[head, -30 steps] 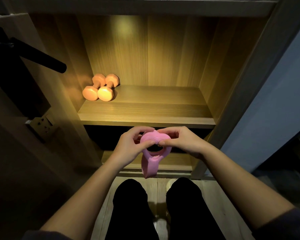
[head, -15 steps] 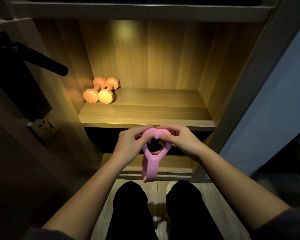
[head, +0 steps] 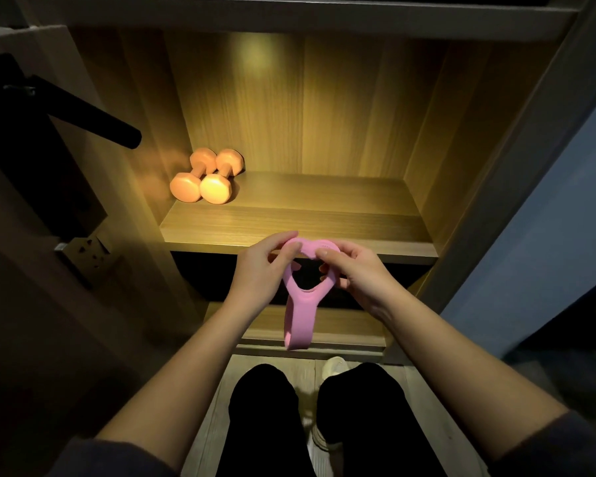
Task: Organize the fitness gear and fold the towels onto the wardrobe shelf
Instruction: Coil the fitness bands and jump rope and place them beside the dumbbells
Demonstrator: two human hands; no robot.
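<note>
A pink resistance band (head: 301, 311) hangs in front of the lit wardrobe shelf (head: 310, 232), just below its front edge. My left hand (head: 260, 270) pinches the band's top left part. My right hand (head: 353, 270) pinches its top right part. Between them the band opens into a heart-shaped loop, and its lower end dangles flat toward the floor. Two orange dumbbells (head: 205, 177) lie side by side at the shelf's back left corner. No towels are in view.
A lower shelf (head: 344, 325) sits beneath the lit one. The open wardrobe door with a black bar handle (head: 93, 115) and a metal hinge plate (head: 83, 249) stands at the left. A blue wall (head: 547, 235) is at the right. My legs and white shoes are over wooden floor.
The rolled-up band has been loosened between my hands: the tight coil at the top has opened into a wide loop, and more of the band hangs down.
</note>
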